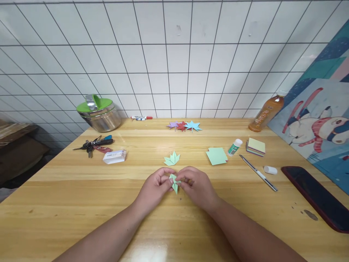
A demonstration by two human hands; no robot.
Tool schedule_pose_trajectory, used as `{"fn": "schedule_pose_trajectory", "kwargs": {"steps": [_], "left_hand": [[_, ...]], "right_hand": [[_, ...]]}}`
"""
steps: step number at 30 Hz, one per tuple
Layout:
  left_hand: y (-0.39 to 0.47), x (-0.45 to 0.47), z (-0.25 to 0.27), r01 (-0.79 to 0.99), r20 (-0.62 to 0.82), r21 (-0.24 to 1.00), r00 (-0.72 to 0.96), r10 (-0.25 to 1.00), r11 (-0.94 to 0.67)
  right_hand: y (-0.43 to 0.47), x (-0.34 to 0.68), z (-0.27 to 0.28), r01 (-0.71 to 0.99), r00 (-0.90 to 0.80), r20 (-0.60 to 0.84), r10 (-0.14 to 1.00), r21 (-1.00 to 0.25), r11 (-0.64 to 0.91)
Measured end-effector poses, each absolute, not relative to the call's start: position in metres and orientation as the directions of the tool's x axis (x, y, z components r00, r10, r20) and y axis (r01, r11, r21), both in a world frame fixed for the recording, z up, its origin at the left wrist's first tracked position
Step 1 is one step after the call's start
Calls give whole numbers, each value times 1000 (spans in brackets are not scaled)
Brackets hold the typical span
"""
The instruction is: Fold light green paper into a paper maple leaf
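Note:
Between my two hands is a small piece of folded green paper, its lower end tapering to a point. My left hand pinches its left side between thumb and fingers. On the right side, the thumb and fingertips of my right hand close on a fold of the same paper. Fingers cover parts of its edges. Just beyond my hands lies a green folded leaf piece with several points. A stack of green paper squares rests to the right.
Paper maple leaves lie near the tiled wall. Rightward are a glue stick, its cap, a utility knife, sticky notes, a phone and a bottle. Leftward are a steel pot, keys and a small box.

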State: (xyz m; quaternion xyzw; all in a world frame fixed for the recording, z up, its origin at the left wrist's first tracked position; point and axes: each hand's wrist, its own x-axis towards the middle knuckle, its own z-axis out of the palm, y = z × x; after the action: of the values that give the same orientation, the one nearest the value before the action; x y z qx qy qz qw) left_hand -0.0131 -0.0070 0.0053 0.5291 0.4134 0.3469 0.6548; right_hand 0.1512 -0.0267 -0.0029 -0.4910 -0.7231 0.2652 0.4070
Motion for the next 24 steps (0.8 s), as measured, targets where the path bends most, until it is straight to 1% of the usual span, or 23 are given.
{"fn": "schedule_pose_trajectory", "kwargs": {"steps": [5,11,14,18,21,24], "left_hand": [[-8,-14,4,8,-136,989,407,903,145],[-10,-13,11,20,-136,990,421,897,141],[-12,-11,13,1,-127,990,446,886,142],[-13,-11,9,44,-144,989,410,901,139],[-11,-12,6,51,-144,990,386,911,135],[-11,-13,5,52,-145,989,382,913,135]], "right_hand": [[-25,152,-4,486,-201,307,930,-793,367],[-24,152,-4,422,-156,280,947,-848,320],[-23,153,-4,421,-123,251,960,-863,279],[-23,153,-2,437,-127,217,968,-864,251],[-23,153,0,377,-134,208,969,-894,244],[-23,151,1,263,-105,192,976,-941,213]]}}
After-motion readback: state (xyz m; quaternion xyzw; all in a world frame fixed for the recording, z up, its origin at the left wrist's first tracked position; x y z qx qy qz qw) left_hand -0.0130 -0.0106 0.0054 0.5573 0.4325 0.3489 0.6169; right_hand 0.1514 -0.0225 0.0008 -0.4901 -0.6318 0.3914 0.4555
